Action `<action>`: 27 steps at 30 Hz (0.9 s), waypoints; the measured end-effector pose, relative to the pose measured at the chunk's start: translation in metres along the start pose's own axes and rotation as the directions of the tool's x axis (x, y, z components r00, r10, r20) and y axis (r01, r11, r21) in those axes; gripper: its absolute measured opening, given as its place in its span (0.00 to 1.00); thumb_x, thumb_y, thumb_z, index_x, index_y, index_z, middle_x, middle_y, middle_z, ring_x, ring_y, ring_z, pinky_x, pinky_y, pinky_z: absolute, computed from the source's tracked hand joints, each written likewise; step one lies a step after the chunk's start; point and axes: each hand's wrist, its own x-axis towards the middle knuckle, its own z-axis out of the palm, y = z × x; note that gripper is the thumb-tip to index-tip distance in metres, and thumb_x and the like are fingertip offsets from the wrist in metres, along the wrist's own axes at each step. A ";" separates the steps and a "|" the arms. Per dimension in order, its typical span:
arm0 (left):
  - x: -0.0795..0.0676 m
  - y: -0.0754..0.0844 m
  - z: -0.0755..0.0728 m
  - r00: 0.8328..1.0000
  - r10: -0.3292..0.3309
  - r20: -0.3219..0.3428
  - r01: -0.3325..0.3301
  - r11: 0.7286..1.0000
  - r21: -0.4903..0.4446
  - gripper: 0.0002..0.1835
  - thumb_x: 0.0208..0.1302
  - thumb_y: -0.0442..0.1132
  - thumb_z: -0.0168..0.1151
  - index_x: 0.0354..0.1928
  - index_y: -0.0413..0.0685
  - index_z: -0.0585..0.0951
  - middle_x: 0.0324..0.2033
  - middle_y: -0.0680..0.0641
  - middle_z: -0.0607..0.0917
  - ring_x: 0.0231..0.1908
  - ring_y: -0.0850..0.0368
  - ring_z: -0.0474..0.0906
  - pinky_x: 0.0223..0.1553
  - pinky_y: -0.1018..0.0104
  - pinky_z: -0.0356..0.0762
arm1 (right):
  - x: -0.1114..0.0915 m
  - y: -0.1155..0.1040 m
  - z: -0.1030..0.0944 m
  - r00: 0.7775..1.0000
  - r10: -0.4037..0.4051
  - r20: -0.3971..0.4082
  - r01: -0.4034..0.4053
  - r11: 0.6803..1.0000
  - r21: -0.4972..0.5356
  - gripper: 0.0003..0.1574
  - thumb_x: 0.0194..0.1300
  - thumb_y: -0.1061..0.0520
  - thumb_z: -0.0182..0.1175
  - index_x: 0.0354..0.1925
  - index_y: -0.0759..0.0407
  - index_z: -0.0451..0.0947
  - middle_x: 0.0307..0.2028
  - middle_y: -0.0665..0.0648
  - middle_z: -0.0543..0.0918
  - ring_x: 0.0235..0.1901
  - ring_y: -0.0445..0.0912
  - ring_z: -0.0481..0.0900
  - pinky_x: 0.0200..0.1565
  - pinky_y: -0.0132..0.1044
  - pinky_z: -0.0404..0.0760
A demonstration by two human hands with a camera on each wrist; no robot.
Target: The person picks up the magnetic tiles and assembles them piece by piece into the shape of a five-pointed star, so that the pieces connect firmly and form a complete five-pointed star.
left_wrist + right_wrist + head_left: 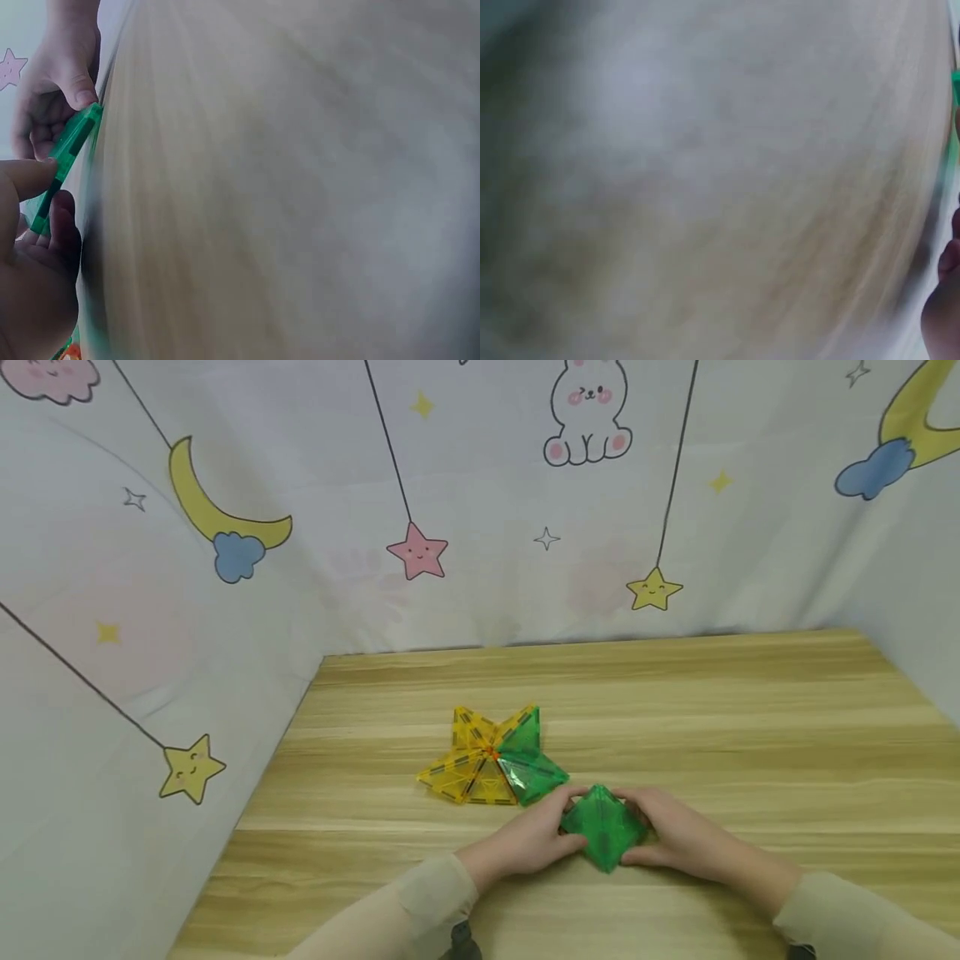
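Low over the front of the table, both hands hold green translucent magnetic tiles (604, 828) joined in a diamond shape. My left hand (534, 837) grips the left corner, thumb toward me. At the right corner, my right hand (678, 837) pinches with thumb and fingers. In the left wrist view, the green tiles (73, 142) appear edge-on between the left hand (37, 277) and the right hand (64, 82). Only a sliver of right hand (946, 300) shows in the right wrist view. Just behind lies a pointed, star-like arrangement of yellow tiles (491, 785) and green tiles (528, 775).
The wood-grain table (720, 710) extends to both sides and behind the tiles. A white cloth (510, 593) printed with stars, moons and a bear hangs along the back and sides.
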 end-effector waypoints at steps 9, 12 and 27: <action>-0.016 -0.013 -0.013 0.995 -0.070 -0.067 0.047 0.953 -0.300 0.26 0.67 0.38 0.57 0.65 0.55 0.64 0.40 0.51 0.75 0.34 0.62 0.74 0.36 0.66 0.74 | 0.020 -0.011 0.006 1.000 -0.028 -0.004 0.028 1.000 -0.007 0.48 0.53 0.40 0.68 0.62 0.66 0.64 0.50 0.56 0.76 0.47 0.47 0.74 0.46 0.45 0.75; -0.022 -0.019 -0.018 0.992 -0.090 -0.091 0.046 0.915 -0.401 0.24 0.67 0.35 0.56 0.64 0.52 0.66 0.37 0.48 0.73 0.28 0.59 0.74 0.31 0.64 0.77 | 0.029 -0.015 0.009 0.999 -0.045 -0.007 0.045 0.999 -0.027 0.49 0.52 0.43 0.69 0.63 0.67 0.63 0.49 0.55 0.74 0.46 0.45 0.73 0.45 0.43 0.76; -0.058 -0.048 -0.045 0.961 -0.162 -0.223 0.019 0.846 -0.533 0.25 0.67 0.32 0.55 0.66 0.42 0.66 0.35 0.45 0.76 0.27 0.56 0.75 0.29 0.65 0.76 | 0.079 -0.045 0.027 0.993 -0.111 -0.033 0.104 0.981 -0.165 0.52 0.47 0.43 0.73 0.62 0.68 0.67 0.47 0.58 0.74 0.47 0.49 0.72 0.49 0.44 0.73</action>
